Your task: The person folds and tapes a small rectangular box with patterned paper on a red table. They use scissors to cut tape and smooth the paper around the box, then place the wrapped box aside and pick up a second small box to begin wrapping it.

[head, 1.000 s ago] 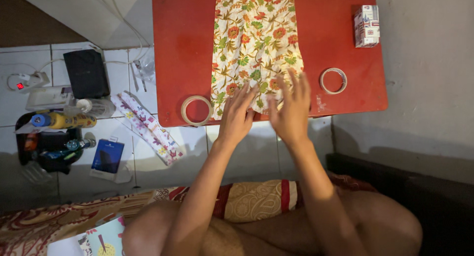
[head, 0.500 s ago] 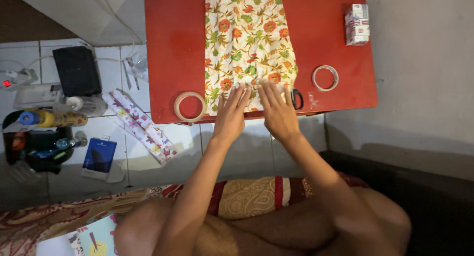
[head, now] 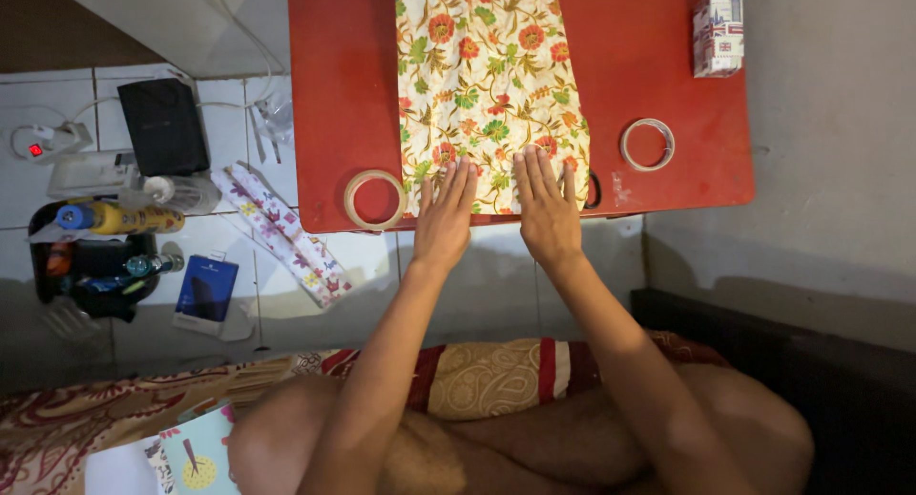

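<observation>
A black caddy (head: 91, 275) on the floor at the left holds bottles, one yellow with a blue cap (head: 114, 218). The floral wrapping paper (head: 487, 84), cream with orange flowers and green leaves, lies on the red table (head: 334, 94). The left hand (head: 445, 226) and right hand (head: 546, 213) press flat on the paper's near edge, fingers extended, gripping nothing. A small patterned box (head: 718, 33) stands at the far right corner.

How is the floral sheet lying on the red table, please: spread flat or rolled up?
Spread flat: the floral sheet lies open along the red table, with the left hand and right hand pressed palm-down on its near edge.
</observation>
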